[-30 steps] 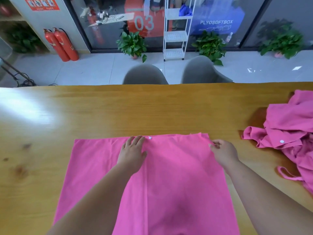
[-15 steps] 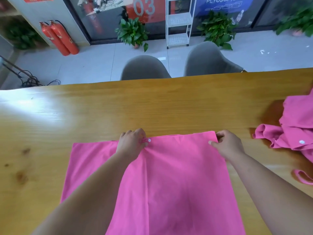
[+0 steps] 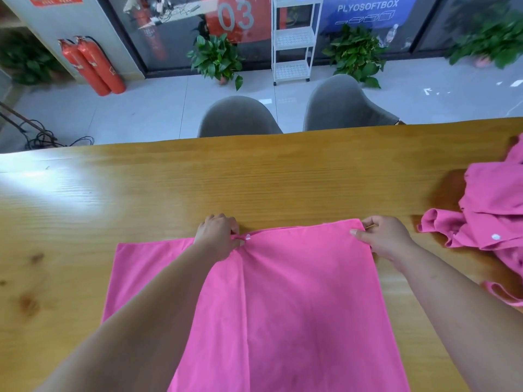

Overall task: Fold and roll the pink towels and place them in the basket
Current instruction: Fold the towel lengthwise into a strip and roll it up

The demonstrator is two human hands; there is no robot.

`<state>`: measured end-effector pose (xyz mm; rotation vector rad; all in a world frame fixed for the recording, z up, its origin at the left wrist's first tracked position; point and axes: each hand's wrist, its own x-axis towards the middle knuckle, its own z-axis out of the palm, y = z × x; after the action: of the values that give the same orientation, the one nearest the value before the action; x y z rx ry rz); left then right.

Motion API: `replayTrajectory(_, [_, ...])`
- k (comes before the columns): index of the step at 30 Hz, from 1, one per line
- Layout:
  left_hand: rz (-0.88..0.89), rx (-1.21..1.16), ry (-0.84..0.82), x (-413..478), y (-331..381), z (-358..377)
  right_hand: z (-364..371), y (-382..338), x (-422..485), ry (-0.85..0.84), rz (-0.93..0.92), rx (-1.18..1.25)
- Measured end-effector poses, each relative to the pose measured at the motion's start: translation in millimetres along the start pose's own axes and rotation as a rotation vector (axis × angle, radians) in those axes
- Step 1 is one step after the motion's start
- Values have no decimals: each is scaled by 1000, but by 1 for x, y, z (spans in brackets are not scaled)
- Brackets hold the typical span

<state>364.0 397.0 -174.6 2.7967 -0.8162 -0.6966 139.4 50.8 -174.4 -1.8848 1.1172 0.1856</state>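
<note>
The left hand [image 3: 219, 236] has its fingers [image 3: 226, 221] curled together, pinching the far edge of the towel [image 3: 297, 292] beside a white snap [image 3: 248, 237]; the cloth puckers there. The right hand [image 3: 385, 239] pinches the towel's far right corner between thumb and curled fingers. The towel lies spread on the table [image 3: 198, 179], near the person, with a long crease down its middle. A crumpled pile [image 3: 495, 216] of pink cloth sits apart at the table's right edge.
</note>
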Motion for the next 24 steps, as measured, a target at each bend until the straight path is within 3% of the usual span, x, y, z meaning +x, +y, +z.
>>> replayTrajectory(6, [55, -294, -40, -3, -8, -15, -21, -15, -19, -27, -49, 129])
replayTrajectory(16, [185, -306, -12, -32, -11, -64, -54, -37, -69, -134, -96, 276])
replayTrajectory(24, [248, -273, 83, -67, -15, -84, -65, -54, -113, 52, -189, 312])
